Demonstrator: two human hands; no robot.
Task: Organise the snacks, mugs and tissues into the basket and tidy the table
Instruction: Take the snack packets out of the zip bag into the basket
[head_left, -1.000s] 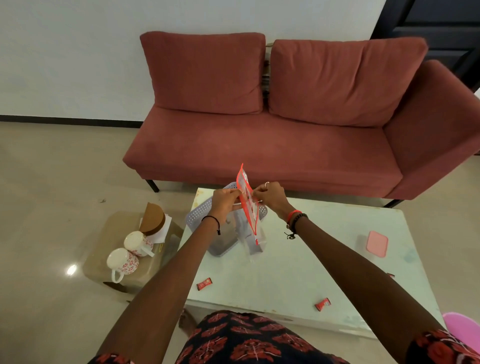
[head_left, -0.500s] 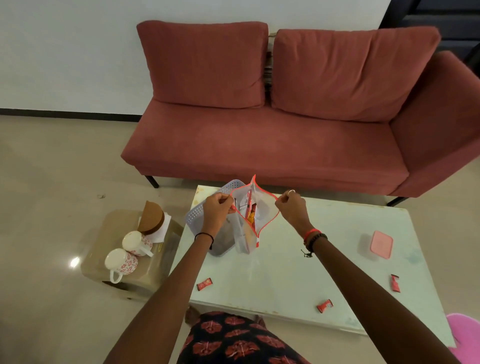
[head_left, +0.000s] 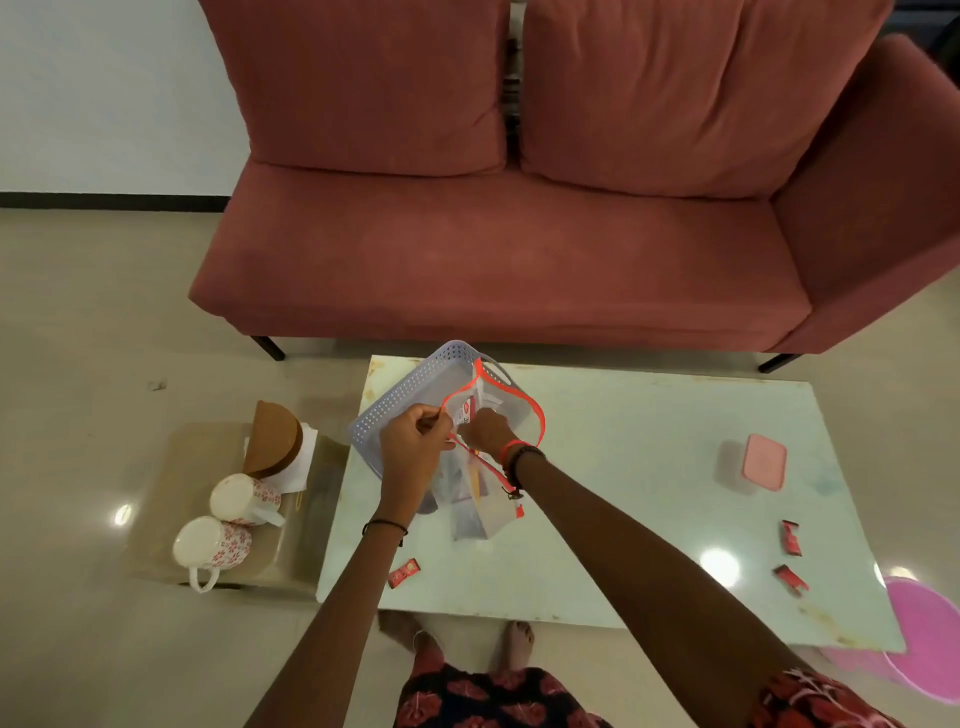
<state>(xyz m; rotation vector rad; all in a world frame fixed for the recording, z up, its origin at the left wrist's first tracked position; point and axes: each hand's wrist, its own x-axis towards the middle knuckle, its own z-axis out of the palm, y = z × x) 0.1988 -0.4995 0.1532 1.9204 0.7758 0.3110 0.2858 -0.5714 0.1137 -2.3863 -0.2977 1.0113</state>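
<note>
A clear pouch (head_left: 485, 512) with an orange zip rim stands open on the pale table (head_left: 623, 467), in front of the lilac perforated basket (head_left: 400, 400). My left hand (head_left: 413, 441) pinches the pouch's near rim. My right hand (head_left: 485, 431) reaches into the pouch mouth; its fingers are hidden inside. Red snack packets show through the pouch. Loose red snacks lie on the table: one (head_left: 404, 572) near the front left edge, two (head_left: 790, 538) (head_left: 790, 578) at the right. Two white floral mugs (head_left: 243, 500) (head_left: 210, 545) and a tissue holder (head_left: 275, 441) sit on a low side table at the left.
A pink-lidded box (head_left: 763, 462) stands on the table's right side. A red sofa (head_left: 519, 234) runs behind the table. A pink stool (head_left: 924, 639) is at the lower right. My bare feet (head_left: 517, 642) are under the table's front edge.
The pouch went from pinched shut to pulled wide open. My right hand let go of the far rim and dipped into the opening. The camera tilted down and closer.
</note>
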